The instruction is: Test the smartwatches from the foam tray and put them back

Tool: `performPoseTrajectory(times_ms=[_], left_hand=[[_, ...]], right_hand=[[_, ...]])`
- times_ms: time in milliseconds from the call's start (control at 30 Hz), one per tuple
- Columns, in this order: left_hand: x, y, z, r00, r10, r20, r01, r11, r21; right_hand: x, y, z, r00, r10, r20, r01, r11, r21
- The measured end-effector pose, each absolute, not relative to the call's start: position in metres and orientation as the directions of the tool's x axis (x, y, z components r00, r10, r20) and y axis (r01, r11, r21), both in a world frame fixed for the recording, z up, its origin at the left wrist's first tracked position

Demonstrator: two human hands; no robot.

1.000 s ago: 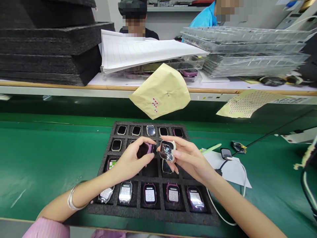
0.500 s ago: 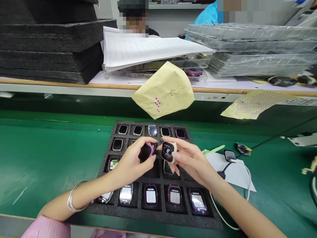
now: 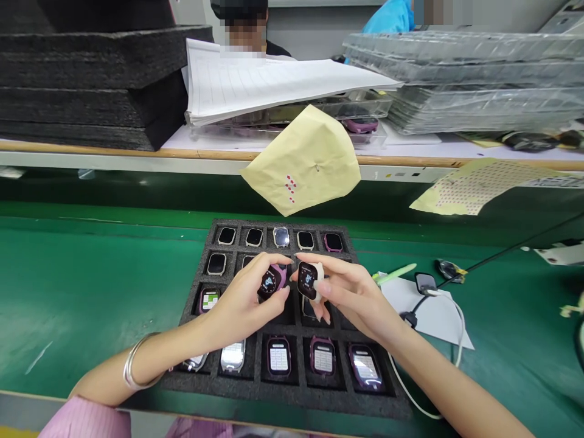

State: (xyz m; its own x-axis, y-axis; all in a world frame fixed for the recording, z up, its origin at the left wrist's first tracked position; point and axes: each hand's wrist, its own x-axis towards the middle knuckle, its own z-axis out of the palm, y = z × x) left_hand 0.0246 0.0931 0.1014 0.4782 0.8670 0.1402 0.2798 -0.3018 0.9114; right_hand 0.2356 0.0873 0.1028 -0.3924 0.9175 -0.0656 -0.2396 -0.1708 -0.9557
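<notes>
My left hand [image 3: 250,292] grips a purple smartwatch [image 3: 271,281] between thumb and fingers, its dark screen lit with a small blue-white picture. In my right hand [image 3: 340,289] is a white-cased smartwatch [image 3: 308,280], turned a little on its side and showing a similar picture. Both watches are held close together above a black foam tray [image 3: 283,395]. The tray's compartments hold several more watch bodies, such as a purple one with a white screen page [image 3: 278,357] and a dark-screened one [image 3: 216,264]. My hands hide some of the middle compartments.
Right of the tray, a white paper [image 3: 444,328] lies under a watch with a white cable [image 3: 426,283] and a green pen [image 3: 396,274]. A shelf [image 3: 137,159] above bears black foam blocks [image 3: 91,109] and clear plastic trays [image 3: 479,103]. Yellow paper [image 3: 305,164] hangs from its edge.
The purple watch's screen was dark and now shows a lit picture. Both hands keep nearly the same place and hold; the view has shifted slightly.
</notes>
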Motion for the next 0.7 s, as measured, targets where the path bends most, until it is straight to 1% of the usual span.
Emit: performPoseTrajectory(times_ms=[133, 267, 400, 700], left_hand=[[0.0233, 0.0934, 0.1022, 0.481, 0.862, 0.159, 0.304, -0.335, 0.892], [0.0221, 0.0933, 0.1021, 0.47, 0.87, 0.148, 0.313, -0.321, 0.894], [0.0219, 0.0934, 0.102, 0.481, 0.862, 0.164, 0.316, -0.344, 0.884], [0.0219, 0.0928, 0.1041, 0.486, 0.863, 0.135, 0.316, -0.317, 0.894]], right_hand=[[0.236, 0.0865, 0.1056, -0.394, 0.917, -0.06, -0.242, -0.166, -0.956], [0.2371, 0.0852, 0.1064, -0.397, 0.916, -0.056, -0.215, -0.152, -0.965], [0.2374, 0.0851, 0.1047, -0.407, 0.912, -0.058, -0.2, -0.151, -0.968], [0.2365, 0.0842, 0.1031, -0.42, 0.907, -0.036, -0.207, -0.134, -0.969]])
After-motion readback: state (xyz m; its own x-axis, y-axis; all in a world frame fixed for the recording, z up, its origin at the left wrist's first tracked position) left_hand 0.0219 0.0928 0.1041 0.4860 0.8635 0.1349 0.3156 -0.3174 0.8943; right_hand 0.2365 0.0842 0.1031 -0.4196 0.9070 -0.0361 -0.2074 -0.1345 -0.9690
